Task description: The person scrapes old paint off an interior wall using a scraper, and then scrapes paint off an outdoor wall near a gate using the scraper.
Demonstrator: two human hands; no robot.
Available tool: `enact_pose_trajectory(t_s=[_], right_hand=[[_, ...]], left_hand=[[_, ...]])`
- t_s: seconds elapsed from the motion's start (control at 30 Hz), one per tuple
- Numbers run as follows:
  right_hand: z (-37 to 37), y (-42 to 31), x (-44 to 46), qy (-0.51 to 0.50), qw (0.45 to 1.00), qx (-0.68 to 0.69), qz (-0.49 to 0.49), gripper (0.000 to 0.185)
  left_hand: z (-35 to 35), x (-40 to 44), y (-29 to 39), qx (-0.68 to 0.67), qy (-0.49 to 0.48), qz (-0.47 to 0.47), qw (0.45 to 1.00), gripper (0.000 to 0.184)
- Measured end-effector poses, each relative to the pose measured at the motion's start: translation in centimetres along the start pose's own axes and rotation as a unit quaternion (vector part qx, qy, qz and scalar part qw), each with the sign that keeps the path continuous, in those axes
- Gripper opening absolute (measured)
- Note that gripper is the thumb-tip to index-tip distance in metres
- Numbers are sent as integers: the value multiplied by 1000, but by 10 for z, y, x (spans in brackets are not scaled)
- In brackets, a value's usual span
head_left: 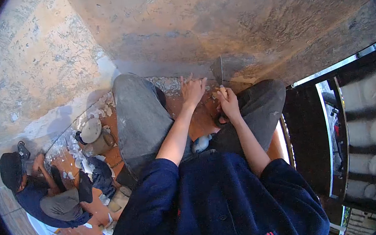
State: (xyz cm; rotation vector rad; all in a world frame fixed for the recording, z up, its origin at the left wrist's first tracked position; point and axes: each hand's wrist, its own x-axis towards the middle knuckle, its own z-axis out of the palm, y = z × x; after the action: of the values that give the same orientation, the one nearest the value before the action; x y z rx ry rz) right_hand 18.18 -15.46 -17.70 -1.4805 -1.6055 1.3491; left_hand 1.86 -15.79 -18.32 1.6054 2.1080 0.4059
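The right grip [229, 106] wraps one scraper [217, 72] by its handle, blade just ahead. Left of it, the left grip [192, 91] has fingers spread wide. Ahead of both rises a wall [155, 27]; farther left are one round container [91, 129] and one co-worker [34, 198].

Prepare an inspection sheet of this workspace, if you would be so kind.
Surface: patchy, stained wall; tiled floor with pale flakes along the wall base.
Job's things: scraper, blade up by the wall; contact unclear.
Clutter: round-topped container and dark crumpled material, left of the legs.
Grippers: bare left hand, fingers spread near the wall base, holding nothing visible; right hand closed around the scraper's handle.
Cables: nothing seen.
Surroundings: another person seated at left.
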Motion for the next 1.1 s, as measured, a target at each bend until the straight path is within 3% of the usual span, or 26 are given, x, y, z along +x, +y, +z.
enact_pose_trajectory(t_s=[0.07,0.1,0.17,0.2,0.27,0.3,0.37,0.47,0.53,0.6,0.67,0.7,0.77,0.87,0.9,0.97,1.1], right_hand=[[3,23,11,20,999,-15,-41,22],[4,29,14,18,999,-6,-38,22],[3,28,13,17,999,1,-31,21],[3,23,10,10,999,20,-31,21],[3,16,8,4,999,39,-30,21],[4,13,8,7,999,33,-36,21],[4,9,6,10,999,29,-40,21],[2,-15,-3,-1,999,51,-5,21],[4,-14,0,-4,996,47,-80,20],[3,-22,-5,-26,994,66,-77,20],[4,-25,-6,-47,993,83,-76,20],[5,-22,-4,-60,990,59,-109,19],[7,-16,-4,-85,987,27,-134,20],[8,-10,-1,-102,981,40,-158,21],[8,-7,1,-102,982,39,-157,21],[7,-1,5,-17,992,-37,-121,22],[7,-1,7,0,995,-5,-99,21]], left_hand=[[17,-4,-9,-44,203,115,971,24],[11,-6,-6,-45,201,114,972,24],[-8,-10,4,20,72,55,996,18],[-3,-5,2,19,70,54,996,18],[8,3,-3,7,36,5,999,38],[11,2,-4,7,35,5,999,38],[18,-1,-6,-58,147,58,986,56],[15,-3,-6,-64,149,75,984,63],[21,-2,-8,-54,163,85,982,62],[24,0,-10,-44,176,96,979,61],[25,4,-12,-207,160,141,955,56],[21,3,-10,-208,158,141,955,56],[14,3,-7,-222,66,46,972,50],[9,5,-4,-240,49,26,969,38],[16,8,-6,-240,48,26,969,38],[29,12,-9,-296,149,103,938,27],[24,12,-7,-366,130,101,916,26]])
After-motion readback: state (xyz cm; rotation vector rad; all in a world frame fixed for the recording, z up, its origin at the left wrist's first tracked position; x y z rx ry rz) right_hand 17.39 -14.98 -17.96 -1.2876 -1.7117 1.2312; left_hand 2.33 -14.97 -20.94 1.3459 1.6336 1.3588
